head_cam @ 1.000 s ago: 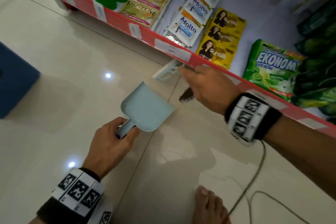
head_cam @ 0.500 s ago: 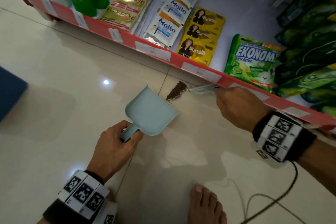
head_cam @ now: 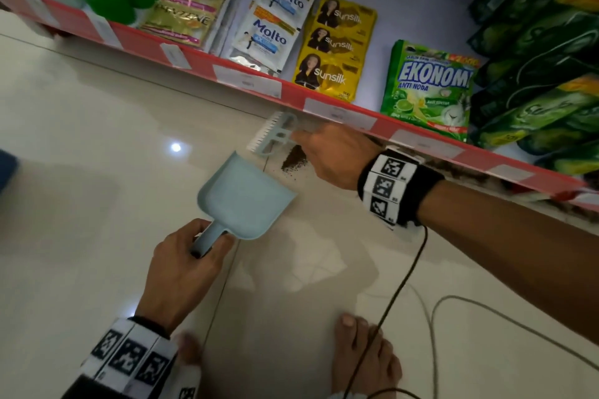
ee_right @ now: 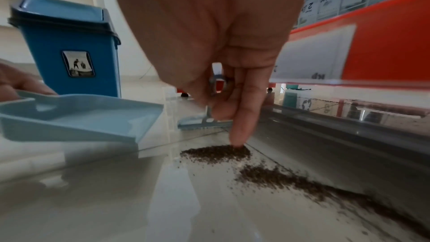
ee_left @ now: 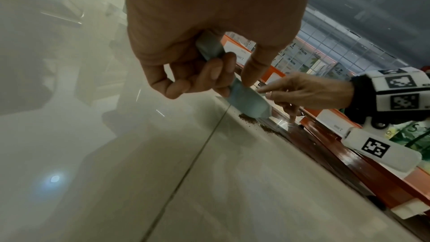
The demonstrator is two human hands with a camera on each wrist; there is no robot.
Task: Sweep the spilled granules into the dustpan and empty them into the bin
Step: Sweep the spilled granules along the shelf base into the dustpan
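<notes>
A light blue dustpan lies on the pale tiled floor, its mouth facing the shelf. My left hand grips its handle. A small heap of dark brown granules sits just past the pan's right front corner, and a trail of granules runs along under the shelf. My right hand holds a small light blue brush, which is just beyond the heap, near the shelf edge. One finger points down onto the heap. The blue bin stands behind the dustpan, lid down.
A red-edged shelf with sachets and green detergent bags runs close behind the granules. My bare feet and thin cables are on the floor at the lower right. Open floor lies to the left.
My right hand has carried the brush from the right of the heap back leftward across it. The dustpan and my left hand have stayed put.
</notes>
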